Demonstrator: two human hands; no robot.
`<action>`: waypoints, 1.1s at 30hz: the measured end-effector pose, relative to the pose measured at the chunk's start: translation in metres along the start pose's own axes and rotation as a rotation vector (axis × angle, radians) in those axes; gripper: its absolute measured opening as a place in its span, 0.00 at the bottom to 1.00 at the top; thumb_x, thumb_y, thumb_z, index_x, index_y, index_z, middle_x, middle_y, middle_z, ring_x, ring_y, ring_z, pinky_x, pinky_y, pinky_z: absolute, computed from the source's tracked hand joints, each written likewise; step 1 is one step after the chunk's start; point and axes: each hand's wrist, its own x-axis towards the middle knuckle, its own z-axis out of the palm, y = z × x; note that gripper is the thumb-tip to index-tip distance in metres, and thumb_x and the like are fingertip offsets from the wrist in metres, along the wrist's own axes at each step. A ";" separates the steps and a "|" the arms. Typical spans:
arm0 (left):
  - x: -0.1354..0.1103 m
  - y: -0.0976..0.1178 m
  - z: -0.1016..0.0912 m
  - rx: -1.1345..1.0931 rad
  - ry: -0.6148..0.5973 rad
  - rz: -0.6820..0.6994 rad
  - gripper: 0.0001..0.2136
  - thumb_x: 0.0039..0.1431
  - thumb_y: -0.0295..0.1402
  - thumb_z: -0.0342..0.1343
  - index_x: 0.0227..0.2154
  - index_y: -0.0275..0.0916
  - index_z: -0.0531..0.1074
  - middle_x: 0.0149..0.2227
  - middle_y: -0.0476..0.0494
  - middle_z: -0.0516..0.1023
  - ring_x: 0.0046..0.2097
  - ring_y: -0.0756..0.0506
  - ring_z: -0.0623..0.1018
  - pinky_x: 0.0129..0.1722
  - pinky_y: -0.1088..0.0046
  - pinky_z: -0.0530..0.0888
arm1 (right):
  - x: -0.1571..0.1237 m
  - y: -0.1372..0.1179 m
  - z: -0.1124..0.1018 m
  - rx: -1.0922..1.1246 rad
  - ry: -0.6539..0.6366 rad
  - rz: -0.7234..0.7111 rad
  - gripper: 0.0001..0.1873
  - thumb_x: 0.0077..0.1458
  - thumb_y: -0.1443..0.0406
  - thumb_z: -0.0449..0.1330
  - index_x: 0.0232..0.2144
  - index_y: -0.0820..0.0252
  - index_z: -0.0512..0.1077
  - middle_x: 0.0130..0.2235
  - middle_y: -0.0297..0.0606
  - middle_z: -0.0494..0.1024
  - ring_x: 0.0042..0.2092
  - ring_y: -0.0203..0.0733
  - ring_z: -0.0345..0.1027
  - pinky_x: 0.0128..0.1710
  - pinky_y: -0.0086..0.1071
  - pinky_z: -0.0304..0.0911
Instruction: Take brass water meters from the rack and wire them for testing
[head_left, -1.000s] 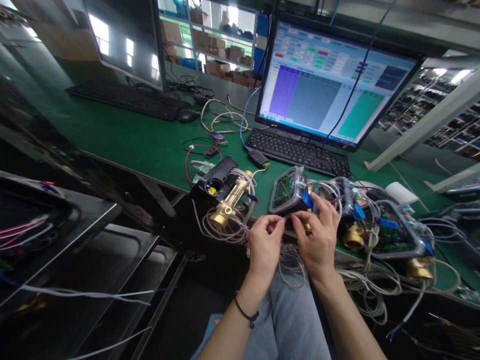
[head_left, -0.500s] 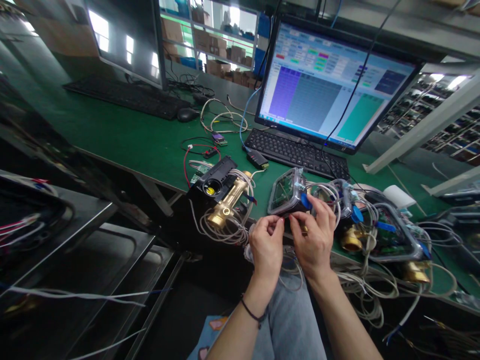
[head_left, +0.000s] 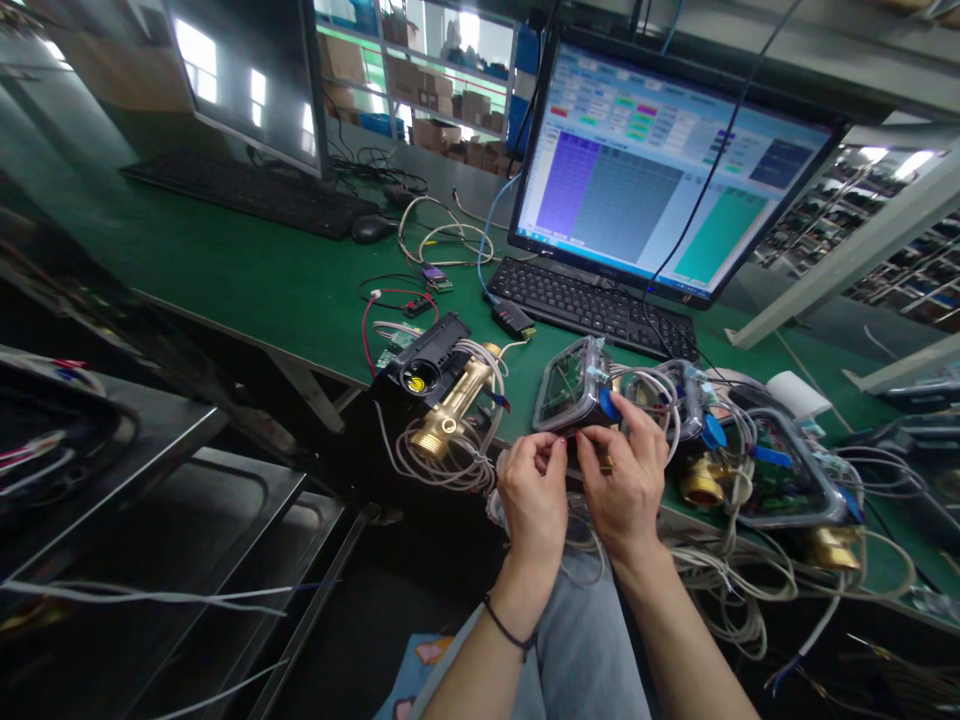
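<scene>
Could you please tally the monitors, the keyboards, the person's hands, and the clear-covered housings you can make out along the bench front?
Monitors: 2, dark monitor and lit monitor
Keyboards: 2, left keyboard and right keyboard
Hands: 2, left hand and right hand
Clear-covered housings: 3, though clutter at far right is hard to tell
Total: 9

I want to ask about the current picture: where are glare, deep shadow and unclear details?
In the head view, white glare patches lie on the dark monitor; below the bench, much sinks into deep shadow; the lit monitor is bright, but its small text is too soft to read; anything between the fingertips of the left hand and right hand is too small to name.
</scene>
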 end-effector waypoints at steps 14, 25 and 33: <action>0.002 -0.006 0.004 0.058 0.058 0.039 0.03 0.59 0.31 0.56 0.30 0.38 0.71 0.27 0.49 0.74 0.29 0.48 0.71 0.33 0.73 0.67 | 0.000 0.000 0.003 -0.081 0.014 -0.051 0.03 0.53 0.66 0.60 0.33 0.58 0.72 0.53 0.43 0.70 0.52 0.48 0.62 0.51 0.45 0.60; 0.014 -0.011 -0.008 0.112 0.097 0.133 0.09 0.56 0.31 0.59 0.39 0.39 0.67 0.38 0.45 0.71 0.33 0.48 0.73 0.34 0.72 0.70 | 0.002 0.000 0.006 0.048 0.074 -0.011 0.18 0.52 0.65 0.61 0.44 0.60 0.62 0.51 0.49 0.70 0.53 0.47 0.63 0.50 0.46 0.64; 0.027 -0.014 -0.017 0.168 -0.136 0.347 0.18 0.57 0.23 0.56 0.50 0.41 0.66 0.50 0.42 0.71 0.51 0.43 0.72 0.49 0.67 0.72 | 0.014 0.002 0.001 -0.041 -0.180 0.003 0.30 0.54 0.62 0.60 0.58 0.55 0.58 0.55 0.46 0.66 0.55 0.49 0.59 0.53 0.46 0.62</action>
